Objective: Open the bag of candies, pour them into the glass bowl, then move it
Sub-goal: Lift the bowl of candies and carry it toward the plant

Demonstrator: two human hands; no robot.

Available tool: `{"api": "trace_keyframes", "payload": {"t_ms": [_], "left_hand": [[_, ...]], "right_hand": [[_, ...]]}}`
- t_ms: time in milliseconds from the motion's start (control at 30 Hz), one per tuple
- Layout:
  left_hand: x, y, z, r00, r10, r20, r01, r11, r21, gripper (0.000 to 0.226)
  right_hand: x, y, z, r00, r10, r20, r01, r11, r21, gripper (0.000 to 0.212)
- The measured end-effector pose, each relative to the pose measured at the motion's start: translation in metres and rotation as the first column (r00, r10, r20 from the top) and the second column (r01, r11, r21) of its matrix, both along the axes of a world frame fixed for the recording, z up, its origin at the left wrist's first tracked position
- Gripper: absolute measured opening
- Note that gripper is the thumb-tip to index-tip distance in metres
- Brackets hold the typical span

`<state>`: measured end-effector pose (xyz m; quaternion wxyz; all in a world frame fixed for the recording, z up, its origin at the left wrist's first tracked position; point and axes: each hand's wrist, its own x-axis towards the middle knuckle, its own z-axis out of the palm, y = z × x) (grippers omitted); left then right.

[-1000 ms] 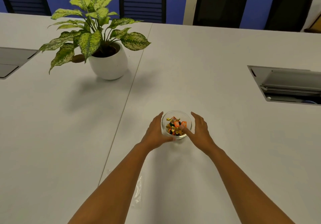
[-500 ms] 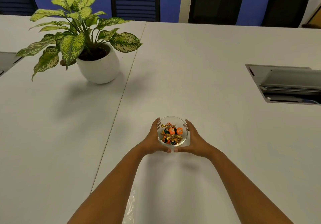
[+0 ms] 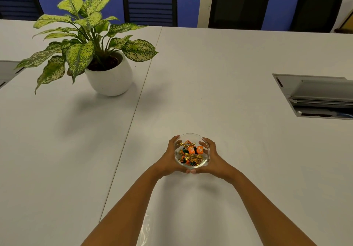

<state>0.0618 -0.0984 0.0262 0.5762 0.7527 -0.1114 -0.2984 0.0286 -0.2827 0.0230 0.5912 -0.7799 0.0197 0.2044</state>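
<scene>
A small glass bowl sits in the middle of the white table, filled with several orange, gold and green wrapped candies. My left hand cups its left side and my right hand cups its right side, thumbs meeting at the near rim. Both hands grip the bowl. The clear empty candy bag lies flat on the table near the bottom edge, between my forearms.
A potted plant in a white pot stands at the far left. A recessed metal cable box is set into the table at the right. Black chairs line the far edge against a blue wall.
My hands closed around the bowl from both sides, thumbs coming together at the near rim. The view shifted, with the plant now appearing nearer the centre-left.
</scene>
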Motion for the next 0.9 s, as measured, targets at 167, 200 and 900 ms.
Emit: {"api": "trace_keyframes", "payload": {"t_ms": [167,200,900], "left_hand": [[0.007,0.001,0.008,1.0,0.003,-0.004,-0.003,1.0,0.022,0.112],[0.01,0.001,0.011,1.0,0.002,0.001,-0.002,1.0,0.018,0.112],[0.15,0.056,0.056,0.982,0.139,0.124,-0.147,0.988,0.056,0.112]], "right_hand": [[0.006,0.0,0.005,1.0,-0.005,0.007,0.005,1.0,0.002,0.11],[0.009,0.0,0.008,1.0,-0.004,0.013,0.004,1.0,0.002,0.11],[0.165,0.049,0.064,0.991,0.102,0.091,-0.098,0.994,-0.047,0.111]]}}
